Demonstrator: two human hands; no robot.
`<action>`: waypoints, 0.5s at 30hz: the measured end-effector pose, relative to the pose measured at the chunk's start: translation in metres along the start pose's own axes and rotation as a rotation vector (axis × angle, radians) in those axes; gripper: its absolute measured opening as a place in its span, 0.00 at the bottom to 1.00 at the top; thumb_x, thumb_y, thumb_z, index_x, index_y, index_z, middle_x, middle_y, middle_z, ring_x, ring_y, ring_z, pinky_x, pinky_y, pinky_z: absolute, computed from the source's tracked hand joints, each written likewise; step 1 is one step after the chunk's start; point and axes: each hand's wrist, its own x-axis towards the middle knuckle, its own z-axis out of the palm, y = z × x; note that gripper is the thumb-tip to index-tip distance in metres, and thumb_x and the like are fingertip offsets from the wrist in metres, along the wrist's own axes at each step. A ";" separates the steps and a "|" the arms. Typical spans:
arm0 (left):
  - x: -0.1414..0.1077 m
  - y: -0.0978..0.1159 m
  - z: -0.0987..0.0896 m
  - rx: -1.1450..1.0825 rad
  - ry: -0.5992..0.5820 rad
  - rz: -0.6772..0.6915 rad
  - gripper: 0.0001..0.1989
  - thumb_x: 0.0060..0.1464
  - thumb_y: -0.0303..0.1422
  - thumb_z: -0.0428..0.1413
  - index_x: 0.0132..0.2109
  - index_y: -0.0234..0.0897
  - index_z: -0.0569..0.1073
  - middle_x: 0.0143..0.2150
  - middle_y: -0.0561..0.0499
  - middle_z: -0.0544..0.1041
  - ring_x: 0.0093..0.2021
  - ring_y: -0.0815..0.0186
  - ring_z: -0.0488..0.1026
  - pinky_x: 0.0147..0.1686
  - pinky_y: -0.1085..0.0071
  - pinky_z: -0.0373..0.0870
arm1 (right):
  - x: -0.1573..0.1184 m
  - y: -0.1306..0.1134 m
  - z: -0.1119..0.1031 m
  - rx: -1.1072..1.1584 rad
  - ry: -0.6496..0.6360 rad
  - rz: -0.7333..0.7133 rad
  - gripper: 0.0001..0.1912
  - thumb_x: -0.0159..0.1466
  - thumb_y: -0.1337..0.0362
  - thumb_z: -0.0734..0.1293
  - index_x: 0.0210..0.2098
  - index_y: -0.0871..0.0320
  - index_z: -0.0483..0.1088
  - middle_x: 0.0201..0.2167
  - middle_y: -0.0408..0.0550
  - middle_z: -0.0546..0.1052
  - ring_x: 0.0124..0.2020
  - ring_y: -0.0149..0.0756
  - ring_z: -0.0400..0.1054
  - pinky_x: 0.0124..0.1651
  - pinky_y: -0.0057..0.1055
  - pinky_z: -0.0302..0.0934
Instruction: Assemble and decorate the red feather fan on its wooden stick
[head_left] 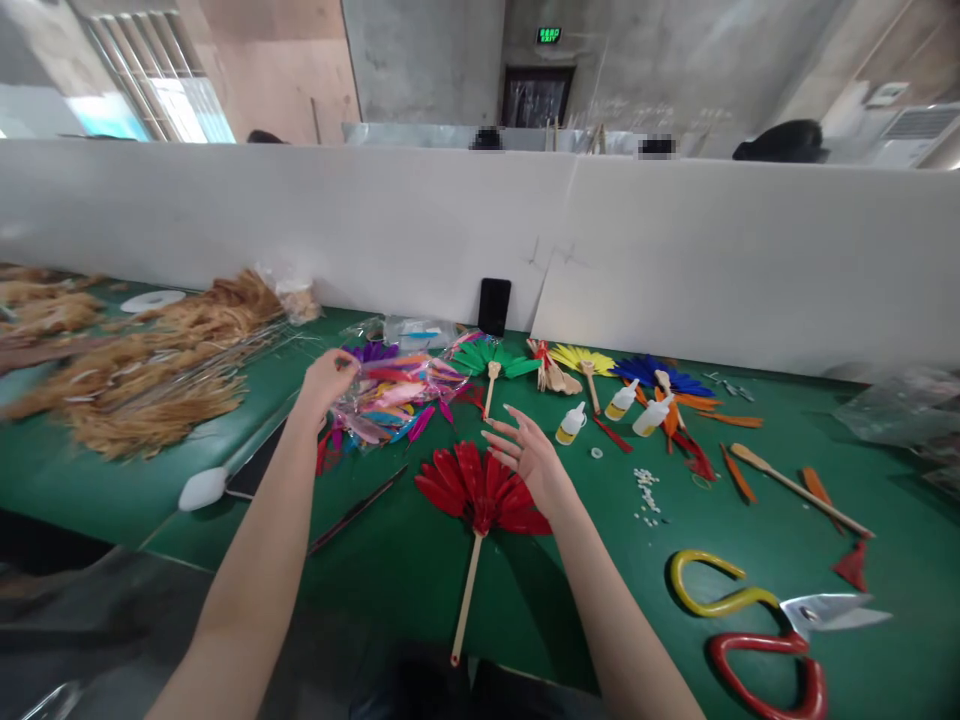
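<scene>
My right hand [531,462] hovers over the right side of a red feather fan [482,490], its fingers spread and holding nothing. The fan lies on the green table with its wooden handle towards me. My left hand [330,378] is at the left end of a clear bag of colourful feathers [401,395], thumb and fingers pinched together; whatever is between them I cannot make out. Just behind that hand shows a purple feather fan [373,352]. Further back lie a green fan [493,358], a yellow fan [585,360] and a blue fan [664,375].
Large scissors [799,615] with yellow and red handles lie open at the front right. Several glue bottles [571,424] stand beyond the fan. Tweezers [358,510], a phone [495,306], small white beads [646,490] and bundles of brown fibre [187,350] are around. A white partition [375,220] borders the back.
</scene>
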 end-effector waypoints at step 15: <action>-0.156 0.099 0.025 -1.321 -0.550 0.262 0.09 0.56 0.33 0.50 0.44 0.38 0.70 0.17 0.61 0.54 0.14 0.77 0.46 0.15 0.78 0.45 | -0.051 -0.016 0.044 -0.553 -0.491 -0.050 0.17 0.57 0.54 0.67 0.41 0.59 0.71 0.31 0.46 0.78 0.26 0.30 0.72 0.26 0.25 0.64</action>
